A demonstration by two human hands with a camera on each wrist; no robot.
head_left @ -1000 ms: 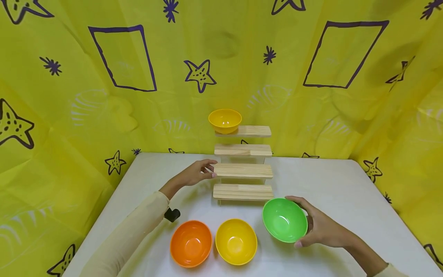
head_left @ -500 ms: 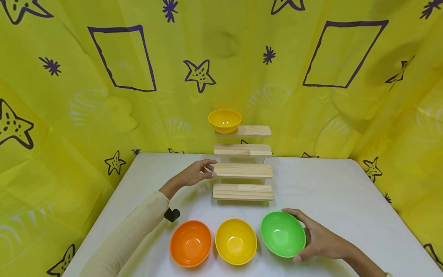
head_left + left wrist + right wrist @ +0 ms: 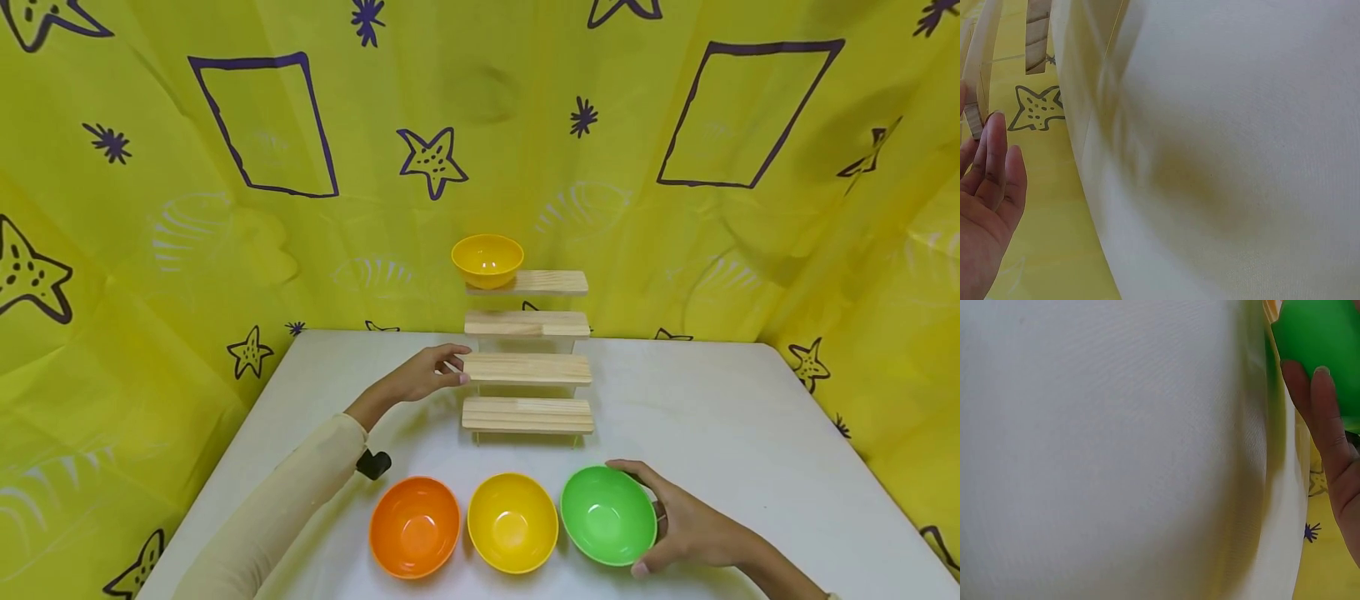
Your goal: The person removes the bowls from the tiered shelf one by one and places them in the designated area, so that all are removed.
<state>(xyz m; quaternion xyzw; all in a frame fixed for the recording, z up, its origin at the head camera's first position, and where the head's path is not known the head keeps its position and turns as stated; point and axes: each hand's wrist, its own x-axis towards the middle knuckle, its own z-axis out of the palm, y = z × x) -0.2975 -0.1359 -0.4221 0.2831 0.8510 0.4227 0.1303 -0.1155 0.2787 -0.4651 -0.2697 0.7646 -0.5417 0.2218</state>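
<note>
My right hand (image 3: 701, 529) grips a green bowl (image 3: 607, 517) by its right side, thumb at the near rim and fingers round the far side. The right wrist view shows the fingers against the green bowl's outer wall (image 3: 1319, 344). To its left, a yellow bowl (image 3: 513, 525) and an orange bowl (image 3: 415, 529) stand in a row. With its fingertips my left hand (image 3: 429, 373) holds the left end of a plank (image 3: 527, 368) on a stepped wooden stand, second from the bottom. Another yellow bowl (image 3: 487, 262) sits on the left of the top plank (image 3: 551, 282).
A white-covered table (image 3: 675, 400) carries everything. Behind and at both sides hangs a yellow curtain (image 3: 525, 108) with dark starfish drawings. A black object (image 3: 373, 465) shows beside the left sleeve (image 3: 292, 508).
My right hand has brought the green bowl toward me and slightly left, level with the other two bowls and close beside the yellow one. The left hand has stayed at the plank.
</note>
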